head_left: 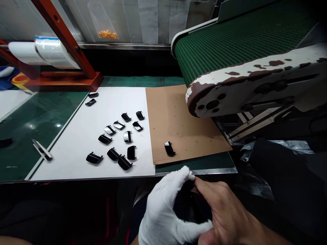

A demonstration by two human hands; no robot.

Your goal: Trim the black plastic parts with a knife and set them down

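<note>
Head view: Below the front edge of a green bench (pixel 58 105), a person's two hands meet, the left hand (pixel 166 207) in a white glove and the right hand (pixel 227 211) bare. The gloved fingers curve into a wide arc, their tips at the bare fingers; a dark piece (pixel 189 185) shows at the upper meeting point but blends into the shadow, and one cannot tell whether either hand's fingers are clamped on it. Behind them, glossy black parts (pixel 127 136) lie scattered on a white sheet (pixel 68 143), most of them grouped toward its right side, with two near its far left corner. One more part (pixel 169 148) lies by itself on the brown card (pixel 166 112) just beside the sheet, near the card's front edge, where small curved scraps (pixel 182 136) are also strewn. At left, a knife (pixel 42 150) lies across the sheet's left edge. A conveyor (pixel 217 47) with a green belt and chipped white side paint juts over the card from the right. At the far left, clear rolls (pixel 52 52) hang on a reddish stand (pixel 87 81), and orange bits (pixel 107 34) show behind the bench.
</note>
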